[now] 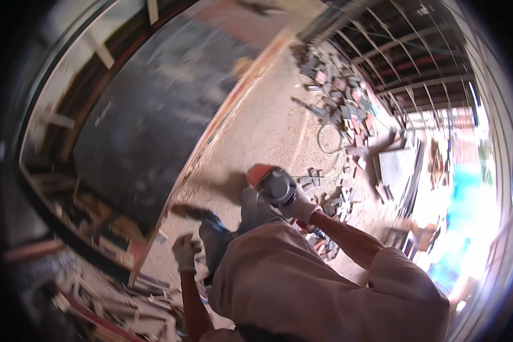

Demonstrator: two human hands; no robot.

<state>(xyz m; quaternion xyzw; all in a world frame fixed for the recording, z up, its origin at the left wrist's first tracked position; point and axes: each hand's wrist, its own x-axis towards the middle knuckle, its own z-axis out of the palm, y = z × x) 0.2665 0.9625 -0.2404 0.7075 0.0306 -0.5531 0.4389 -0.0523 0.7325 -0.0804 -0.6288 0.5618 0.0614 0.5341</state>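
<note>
My right hand [302,208], in a pale glove, grips a handheld power tool [276,185] with a red end and a rounded dark grey housing. Blur keeps its exact kind unclear. The tool is held out in front of my body, over my leg and the dusty floor. My left hand [184,254], gloved too, hangs low beside my leg near the edge of a large dark panel [148,114]. Its fingers are loosely bent and apart, and nothing shows in them.
Wood offcuts [339,91] lie heaped along the far right side. A thin pale hose [320,138] loops over the dusty floor [256,125]. Scrap strips [108,302] pile up at the lower left. Metal grating [404,45] stands at the upper right.
</note>
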